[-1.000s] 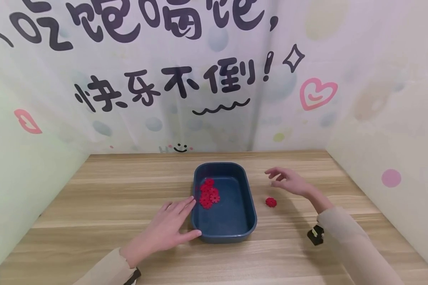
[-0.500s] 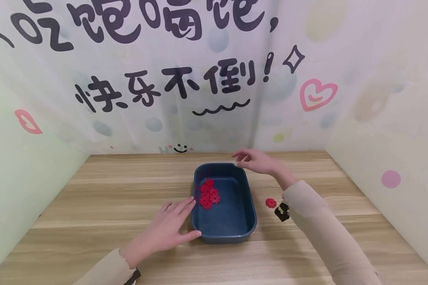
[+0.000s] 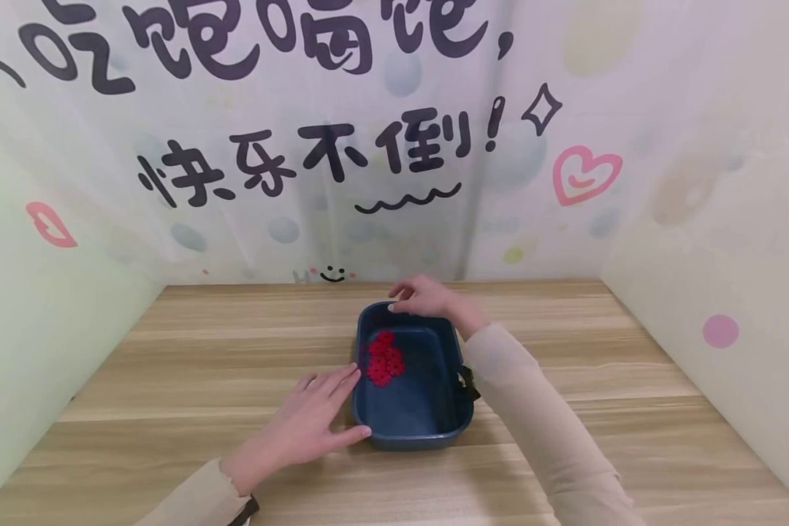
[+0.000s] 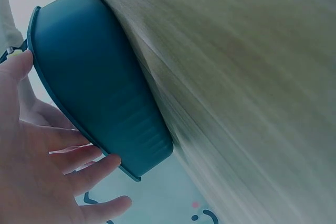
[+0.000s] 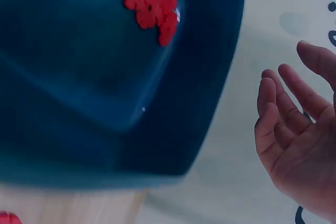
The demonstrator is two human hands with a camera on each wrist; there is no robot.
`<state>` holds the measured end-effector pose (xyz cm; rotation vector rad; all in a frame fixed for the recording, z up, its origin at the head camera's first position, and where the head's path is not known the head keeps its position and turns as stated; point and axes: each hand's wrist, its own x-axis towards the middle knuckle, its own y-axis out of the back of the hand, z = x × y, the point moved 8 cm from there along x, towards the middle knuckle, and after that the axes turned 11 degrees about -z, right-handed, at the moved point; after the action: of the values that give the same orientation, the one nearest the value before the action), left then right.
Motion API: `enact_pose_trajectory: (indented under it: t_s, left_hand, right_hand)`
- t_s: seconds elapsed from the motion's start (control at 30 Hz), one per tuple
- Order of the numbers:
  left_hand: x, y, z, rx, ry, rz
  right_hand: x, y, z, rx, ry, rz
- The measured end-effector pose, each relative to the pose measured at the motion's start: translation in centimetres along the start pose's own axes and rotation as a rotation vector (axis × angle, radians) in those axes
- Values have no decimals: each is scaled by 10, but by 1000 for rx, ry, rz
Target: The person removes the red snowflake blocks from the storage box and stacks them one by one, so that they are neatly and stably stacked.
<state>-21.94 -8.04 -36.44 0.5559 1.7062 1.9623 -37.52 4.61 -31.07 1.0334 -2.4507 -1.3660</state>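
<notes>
We see that the right hand has swung leftward since the earlier pictures: it was out on the right of the blue plastic bin, then by the far right corner, and now hangs over the far rim toward the left. Its fingers are loosely bent, the thumb stands apart from them, and we see nothing pinched there; in the right wrist view a gap shows between the hand and the bin's edge.

The left hand has stayed put, its fingers nearly straight and slightly spread against the left rim, thumb at the near left corner.

Inside, the heap of red notched discs lies overlapping along the left wall, with no clear change that we can make out. One more red disc lies outside on the wood-grain table; in the head view the right sleeve now covers the spot where it lay. We judge that the gathering is nearly but not wholly done, since that disc remains outside and the right hand appears to carry nothing.
</notes>
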Motion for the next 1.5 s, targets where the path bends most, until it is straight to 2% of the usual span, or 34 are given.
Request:
enact_pose_trajectory:
  t_s: [0.13,0.27,0.5,0.63,0.93,1.13,1.5]
  left_hand:
    - [0,1,1,-1,-1,4]
    - [0,1,1,-1,-1,3]
    - [0,1,1,-2,3,-1]
    - [0,0,0,-4,5,-1]
    - [0,0,0,-1,5,-10]
    - [0,-1,-1,-5,10,-19]
    - [0,0,-1,-14,9,-17]
  right_hand:
    - [8,-13,3,42,-66,-41]
    - [12,-23,8,67,-124,-28]
    - [16,-37,23,160,-109,49]
    - [18,-44,33,180,-145,54]
    - [23,-50,45,115,-179,72]
    - [23,-56,54,109,-216,73]
    - [29,-66,56,67,-252,50]
